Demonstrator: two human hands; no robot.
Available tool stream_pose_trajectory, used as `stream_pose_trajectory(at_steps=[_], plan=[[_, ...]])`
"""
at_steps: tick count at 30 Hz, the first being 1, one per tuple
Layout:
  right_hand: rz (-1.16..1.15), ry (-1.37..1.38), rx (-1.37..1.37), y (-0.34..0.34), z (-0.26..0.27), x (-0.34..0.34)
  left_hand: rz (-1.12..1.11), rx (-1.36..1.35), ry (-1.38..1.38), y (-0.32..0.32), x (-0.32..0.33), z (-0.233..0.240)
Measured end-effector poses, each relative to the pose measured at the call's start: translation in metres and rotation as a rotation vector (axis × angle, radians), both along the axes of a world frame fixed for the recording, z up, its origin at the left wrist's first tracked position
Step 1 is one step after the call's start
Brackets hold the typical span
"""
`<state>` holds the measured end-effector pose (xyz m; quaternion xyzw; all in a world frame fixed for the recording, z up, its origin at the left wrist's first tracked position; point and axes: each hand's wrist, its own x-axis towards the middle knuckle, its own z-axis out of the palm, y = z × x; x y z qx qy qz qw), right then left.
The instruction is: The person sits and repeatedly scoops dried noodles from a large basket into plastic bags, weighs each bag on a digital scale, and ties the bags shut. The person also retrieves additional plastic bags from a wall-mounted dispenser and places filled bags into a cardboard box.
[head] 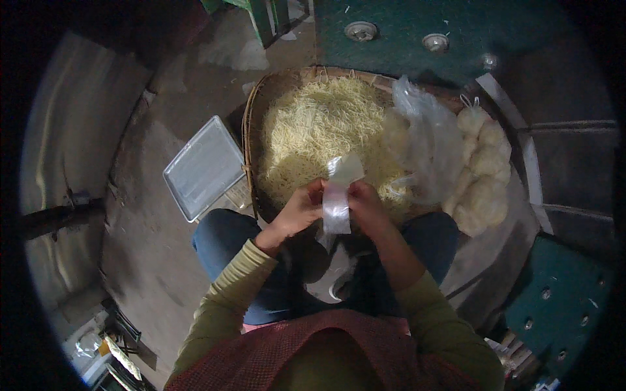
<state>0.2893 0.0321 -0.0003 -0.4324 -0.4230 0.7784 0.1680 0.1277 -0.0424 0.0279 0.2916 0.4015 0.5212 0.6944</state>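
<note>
A large round woven basket lies before my knees, heaped with pale yellow noodle-like strands. Over its near edge, my left hand and my right hand pinch a thin clear plastic bag between them. The plastic hangs as a shiny folded strip, its upper end spread above my fingers. A stack of clear plastic bags rests on the right part of the basket. Filled bags of pale strands, tied at the top, lie at the basket's right side.
Left of the basket stands a scale with a square metal pan. A green panel with round metal fittings lies beyond the basket, and another green panel is at the lower right. A green metal frame stands at the top.
</note>
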Motion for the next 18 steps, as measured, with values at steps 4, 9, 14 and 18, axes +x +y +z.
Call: stream_pose_trajectory(at_steps=[4,9,14,18], plan=[[-0.113,0.13,-0.179,-0.009,-0.01,-0.01,0.026,-0.008,-0.008,-0.002,0.001,-0.024],[-0.11,0.1,-0.047,0.0,-0.007,-0.004,0.266,-0.189,-0.389,-0.009,-0.009,-0.026],[-0.121,-0.546,0.959,0.042,-0.02,0.008,0.328,-0.293,-0.488,0.003,-0.024,-0.017],[-0.451,-0.253,0.601,0.048,-0.041,-0.017,0.405,-0.29,-0.454,0.002,-0.029,-0.031]])
